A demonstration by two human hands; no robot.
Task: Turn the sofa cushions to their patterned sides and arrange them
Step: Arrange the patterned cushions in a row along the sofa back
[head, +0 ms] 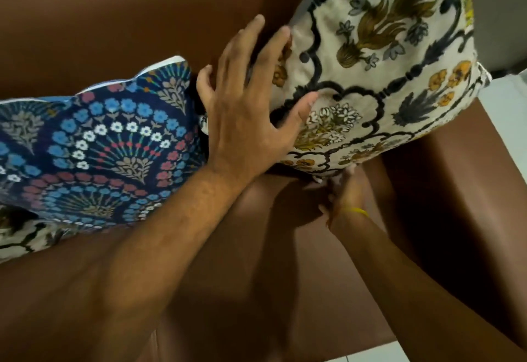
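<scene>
Three cushions on one brown sofa (128, 19), listed largest to smallest.

Sofa: leather-like, seat and backrest both in view; right armrest under the cream cushion's far corner.

Cream cushion (385, 56): floral print in olive, grey and yellow, patterned side facing out. Upper right of the seat, tilted, raised at its lower edge, leaning toward the backrest near the armrest. Not yet settled.

Blue cushion (94, 145): navy fan-and-flower print, patterned side up, lying at left against the backrest, its right edge just beside the cream cushion.

Third cushion (20, 236): only a cream-printed corner shows, beneath the blue one at lower left; its lie cannot be judged.

Left hand (245, 122): fingers spread wide and flat, pressed against the cream cushion's left edge; thumb on its face. It pushes rather than grips.

Right hand (342, 190): under the cream cushion's lower edge, blurred and mostly hidden; whether the fingers close on the fabric cannot be told. Yellow band (359, 211) at the wrist.

Step in hand, as judged: arranging, the cream cushion being set in the right corner. Next move likely calls for lowering its bottom edge onto the seat, squaring it upright against the backrest, then freeing both hands without toppling it onto the blue cushion.
</scene>
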